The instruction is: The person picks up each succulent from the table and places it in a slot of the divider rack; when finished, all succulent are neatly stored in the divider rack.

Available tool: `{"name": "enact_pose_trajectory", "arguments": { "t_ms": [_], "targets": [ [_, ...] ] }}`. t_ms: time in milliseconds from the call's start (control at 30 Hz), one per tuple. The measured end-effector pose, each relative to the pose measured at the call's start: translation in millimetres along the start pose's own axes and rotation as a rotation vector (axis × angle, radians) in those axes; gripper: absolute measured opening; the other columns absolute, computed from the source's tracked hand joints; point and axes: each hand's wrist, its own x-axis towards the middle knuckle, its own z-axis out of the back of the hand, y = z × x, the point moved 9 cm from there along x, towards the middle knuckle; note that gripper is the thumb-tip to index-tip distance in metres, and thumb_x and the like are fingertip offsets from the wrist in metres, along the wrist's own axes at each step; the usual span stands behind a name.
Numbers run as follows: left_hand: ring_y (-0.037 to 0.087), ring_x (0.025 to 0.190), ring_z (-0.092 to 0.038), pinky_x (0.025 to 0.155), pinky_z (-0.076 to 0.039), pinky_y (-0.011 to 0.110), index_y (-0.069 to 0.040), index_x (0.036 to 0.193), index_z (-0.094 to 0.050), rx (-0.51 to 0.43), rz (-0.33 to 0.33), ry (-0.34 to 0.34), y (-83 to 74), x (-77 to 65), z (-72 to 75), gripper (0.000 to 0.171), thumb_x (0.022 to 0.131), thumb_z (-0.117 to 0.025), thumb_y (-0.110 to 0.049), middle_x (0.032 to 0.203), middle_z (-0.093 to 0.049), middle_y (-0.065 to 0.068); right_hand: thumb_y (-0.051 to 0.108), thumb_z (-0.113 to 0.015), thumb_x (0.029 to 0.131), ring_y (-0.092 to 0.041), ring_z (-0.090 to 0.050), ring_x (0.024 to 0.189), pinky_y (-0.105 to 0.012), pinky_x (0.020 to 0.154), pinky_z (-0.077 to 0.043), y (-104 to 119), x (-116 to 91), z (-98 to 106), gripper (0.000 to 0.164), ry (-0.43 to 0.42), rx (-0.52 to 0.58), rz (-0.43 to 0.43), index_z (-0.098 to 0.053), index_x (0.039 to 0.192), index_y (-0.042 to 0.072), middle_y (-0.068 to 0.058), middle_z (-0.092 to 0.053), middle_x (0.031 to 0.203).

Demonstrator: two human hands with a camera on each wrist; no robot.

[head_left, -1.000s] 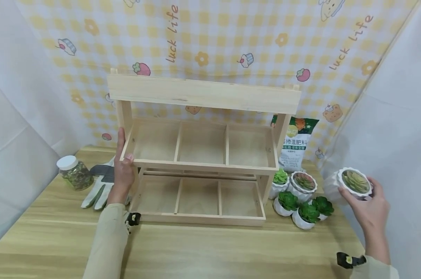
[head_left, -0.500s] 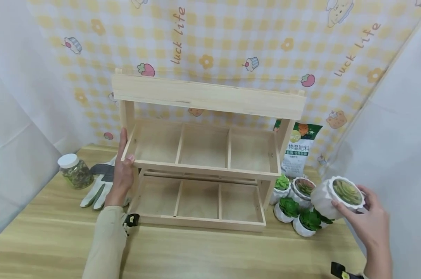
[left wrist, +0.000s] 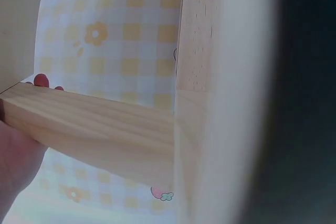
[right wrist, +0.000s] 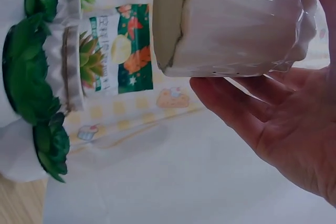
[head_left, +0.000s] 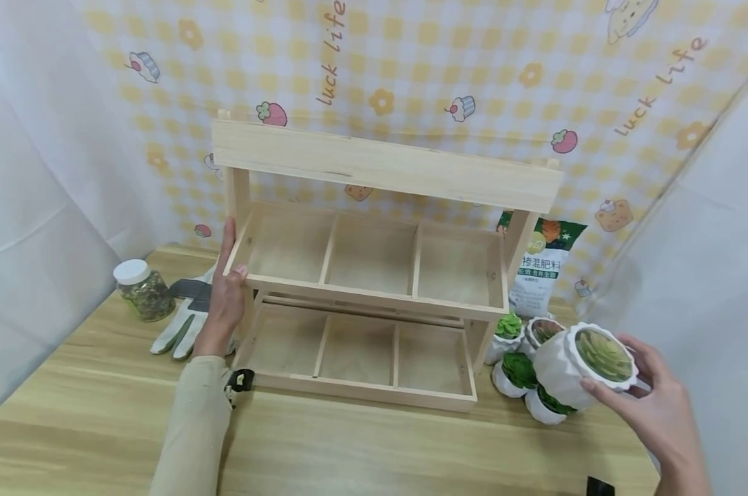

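Note:
A two-tier wooden plant stand [head_left: 386, 165] stands on the table, each tier split into three bare compartments. My left hand [head_left: 227, 303] grips its upper tier at the left side, thumb over the front corner. In the left wrist view, fingertips show behind a wooden bar [left wrist: 105, 124] of the stand and the palm lies in front. On the right, my right hand [head_left: 662, 406] holds a white scalloped pot [head_left: 556, 368] with a green succulent [head_left: 603, 355] by its rim. The pot is raised and tilted, overlapping smaller pots in the head view; its underside shows in the right wrist view.
Several small white pots with green succulents [head_left: 518, 370] cluster right of the stand, beside a pot with a reddish succulent [head_left: 544, 331]. Behind them stands a fertilizer bag [head_left: 537, 279]. At left are a lidded jar [head_left: 144, 293] and a work glove [head_left: 191, 324].
My right hand has brought the succulent pot leftward and lower, from beside the white wall to over the small pots. The left hand keeps its grip on the stand; the head view has shifted slightly.

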Motion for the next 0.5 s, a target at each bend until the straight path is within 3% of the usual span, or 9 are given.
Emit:
{"name": "enact_pose_trajectory", "arguments": {
  "t_ms": [167,267,400,500],
  "targets": [
    [0.018,0.138,-0.007,0.105,-0.004,0.055,-0.025,0.151,-0.008,0.004,0.006,-0.001,-28.5,-4.7,-2.8,0.068,0.087,-0.03,-0.029,0.155,-0.005,-0.01,0.018,-0.083,0.068,0.016,-0.044,0.086,-0.008,0.064,-0.041,19,-2,-12,0.082,0.068,-0.054,0.076,-0.041,0.138,0.007,-0.018,-0.055,0.12],
    [0.019,0.138,-0.009,0.106,-0.006,0.051,-0.022,0.151,-0.008,-0.017,-0.005,0.002,-33.8,-5.6,-5.3,0.069,0.086,-0.031,-0.027,0.155,-0.004,-0.007,0.02,-0.084,0.066,-0.004,-0.055,0.093,-0.009,0.064,-0.04,32,-4,-20,0.083,0.101,-0.073,0.134,-0.042,0.136,0.006,-0.025,-0.054,0.121],
    [0.02,0.138,-0.012,0.106,-0.01,0.049,-0.024,0.151,-0.009,-0.042,-0.009,0.002,-31.6,-5.0,-5.9,0.07,0.085,-0.031,-0.025,0.155,-0.006,-0.007,0.023,-0.085,0.064,-0.021,-0.057,0.095,-0.011,0.065,-0.041,47,-7,-35,0.083,0.146,-0.075,0.198,-0.045,0.134,0.009,-0.019,-0.058,0.117],
    [0.019,0.138,-0.012,0.107,-0.01,0.046,-0.025,0.151,-0.009,-0.04,-0.012,-0.004,-31.2,-4.6,-5.3,0.07,0.085,-0.03,-0.023,0.155,-0.007,-0.009,0.026,-0.085,0.063,-0.002,-0.053,0.095,-0.012,0.067,-0.043,55,-8,-49,0.081,0.185,-0.063,0.237,-0.046,0.133,0.012,-0.018,-0.054,0.124]
  ]
}}
